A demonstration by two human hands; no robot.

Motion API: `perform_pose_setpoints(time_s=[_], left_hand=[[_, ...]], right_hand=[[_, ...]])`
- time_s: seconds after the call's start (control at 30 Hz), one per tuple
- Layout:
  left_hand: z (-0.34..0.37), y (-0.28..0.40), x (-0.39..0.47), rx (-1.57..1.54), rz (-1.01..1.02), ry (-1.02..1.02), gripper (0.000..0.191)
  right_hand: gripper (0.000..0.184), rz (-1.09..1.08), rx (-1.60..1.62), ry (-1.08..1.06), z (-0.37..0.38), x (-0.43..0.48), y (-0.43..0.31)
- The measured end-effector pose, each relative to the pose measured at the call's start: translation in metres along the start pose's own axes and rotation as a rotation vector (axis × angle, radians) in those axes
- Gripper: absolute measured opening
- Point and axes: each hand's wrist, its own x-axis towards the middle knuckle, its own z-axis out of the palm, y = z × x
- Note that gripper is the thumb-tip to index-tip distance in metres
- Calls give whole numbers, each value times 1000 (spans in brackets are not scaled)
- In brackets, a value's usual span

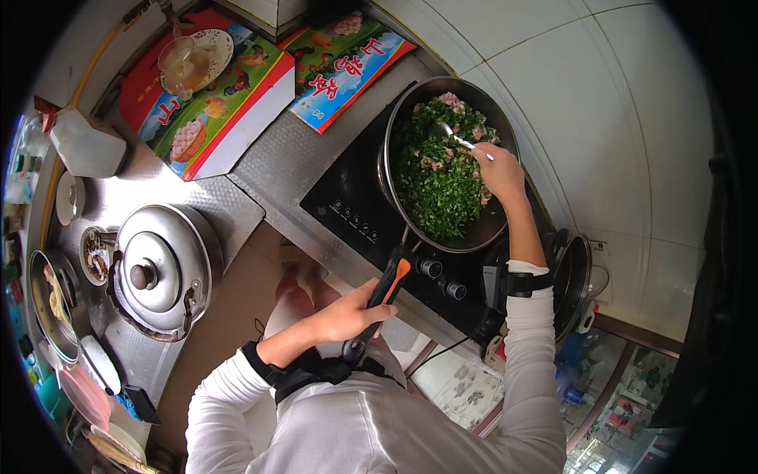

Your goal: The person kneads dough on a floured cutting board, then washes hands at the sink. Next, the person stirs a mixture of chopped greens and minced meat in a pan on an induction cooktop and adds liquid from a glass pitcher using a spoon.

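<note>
My left hand is closed around the black-and-orange handle of a wok. The wok rests on a black induction cooktop with two knobs. Inside it lie chopped green leaves and pale pink minced meat, partly mixed toward the far side. Over the wok's right side, my right hand grips a metal spoon. The spoon's bowl sits among the greens and meat.
A lidded metal pot stands on the steel counter at left. Flattened printed cardboard carries a patterned plate with a clear cup. Behind my right forearm is another pan. A tiled wall borders the cooktop.
</note>
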Motion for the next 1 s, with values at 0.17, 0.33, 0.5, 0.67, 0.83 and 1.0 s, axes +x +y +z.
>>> perform_pose_setpoints(time_s=[0.17,0.33,0.5,0.67,0.83,1.0], left_hand=[[-1,-2,1,-1,6,-8,41],[-1,0,1,1,22,-9,35],[0,2,2,-7,-15,-9,27],[-1,4,1,-33,-12,-27,26],[-2,6,0,-27,-18,-45,26],[-3,5,2,3,-41,-45,27]], right_hand=[[23,-65,628,-35,-16,-36,27],[28,-145,582,-136,-13,-92,42],[25,-344,2,87,13,-73,34],[29,2,284,32,5,-72,43],[36,120,779,-86,7,-105,52],[29,76,-2,159,23,-110,33]])
